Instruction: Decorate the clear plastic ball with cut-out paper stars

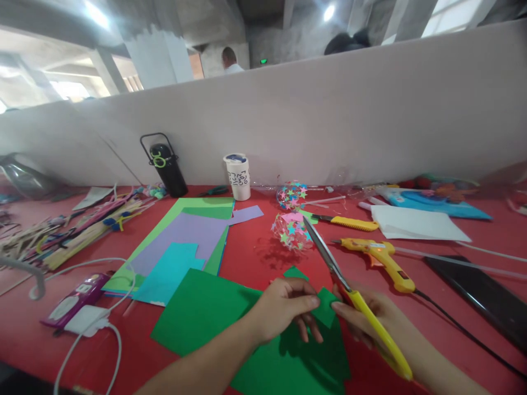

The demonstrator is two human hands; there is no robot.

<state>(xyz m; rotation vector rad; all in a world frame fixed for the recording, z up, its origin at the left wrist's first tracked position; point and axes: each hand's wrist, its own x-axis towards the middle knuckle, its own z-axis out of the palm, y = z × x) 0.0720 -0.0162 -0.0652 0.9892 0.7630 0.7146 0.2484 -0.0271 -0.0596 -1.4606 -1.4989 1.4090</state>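
Observation:
My left hand [286, 308] pinches a small green paper piece [325, 308] just above a large green paper sheet [214, 312] on the red table. My right hand [373, 318] grips yellow-handled scissors [349, 291], their blades closed and pointing up and away toward two star-covered balls [291, 230]. The hands nearly touch at the small green piece. A tiny green scrap [295, 272] lies just beyond my left fingers.
A stack of green, purple and teal sheets [181, 241] lies left of centre. A yellow glue gun [381, 259], a utility knife [348, 221] and white paper [414, 225] are at right. A black bottle [167, 167], a white cup [237, 176], sticks [78, 227] and a charger [84, 319] stand around.

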